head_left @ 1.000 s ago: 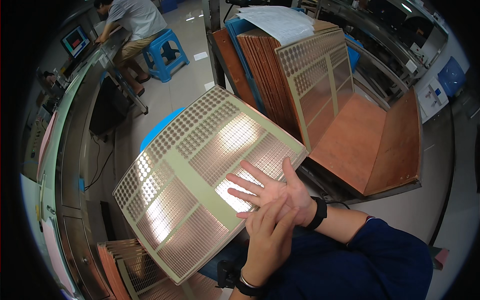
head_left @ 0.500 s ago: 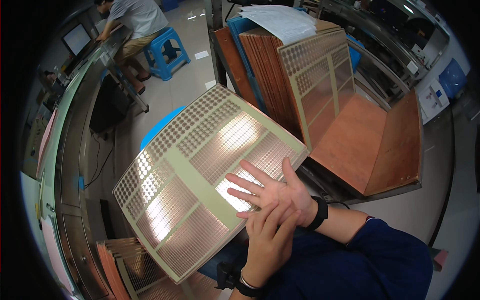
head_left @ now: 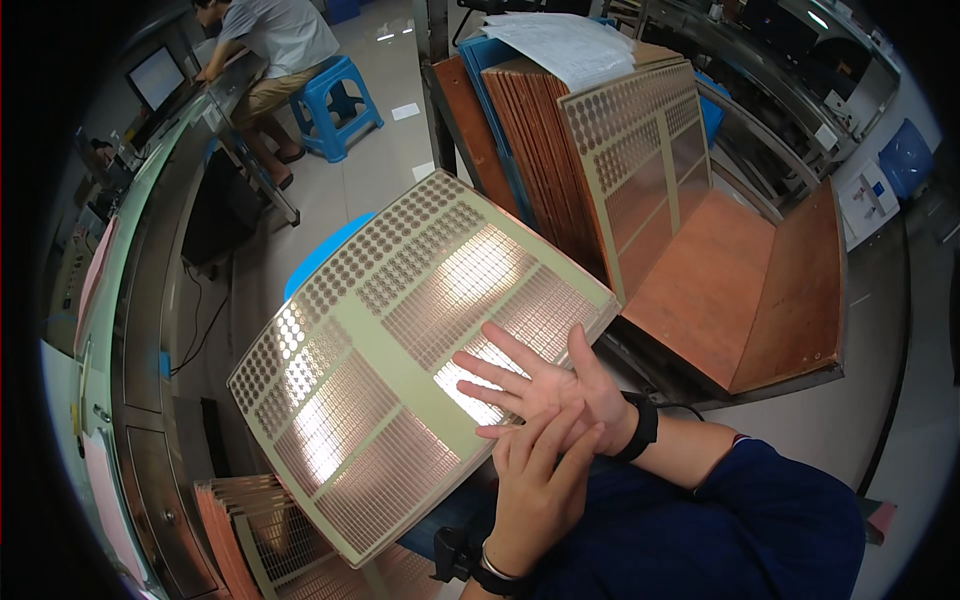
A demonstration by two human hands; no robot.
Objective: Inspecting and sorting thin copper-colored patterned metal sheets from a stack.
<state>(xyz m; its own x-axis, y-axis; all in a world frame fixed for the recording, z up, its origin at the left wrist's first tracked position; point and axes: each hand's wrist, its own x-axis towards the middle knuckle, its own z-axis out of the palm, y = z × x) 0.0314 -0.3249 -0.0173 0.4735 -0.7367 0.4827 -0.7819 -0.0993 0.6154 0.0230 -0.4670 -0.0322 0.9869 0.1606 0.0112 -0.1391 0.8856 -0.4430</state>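
Observation:
My right hand (head_left: pixel 582 391) is open, palm up, fingers spread, over the near right edge of a large panel. My left hand (head_left: pixel 540 480) lies back upward, its fingertips touching the right palm; nothing shows in it. Both wrists wear black bands. The panel (head_left: pixel 400 372) is flat, pale green, with rows of round copper pads and fine shiny grids, like a circuit-board panel. It lies tilted before me, its far side above a blue seat (head_left: pixel 318 255). What bears its near side is hidden.
A wooden-lined rack (head_left: pixel 700 290) at right holds an upright stack of brown boards (head_left: pixel 540 150), a similar panel (head_left: pixel 640 160) and white papers (head_left: pixel 565 45). More panels (head_left: pixel 270 530) stand lower left. A workbench (head_left: pixel 140 330) runs along the left; a person (head_left: pixel 275 50) sits beyond on a blue stool (head_left: pixel 335 108).
Almost nothing differs. The view has shifted very slightly; both hands keep the same pose over the panel.

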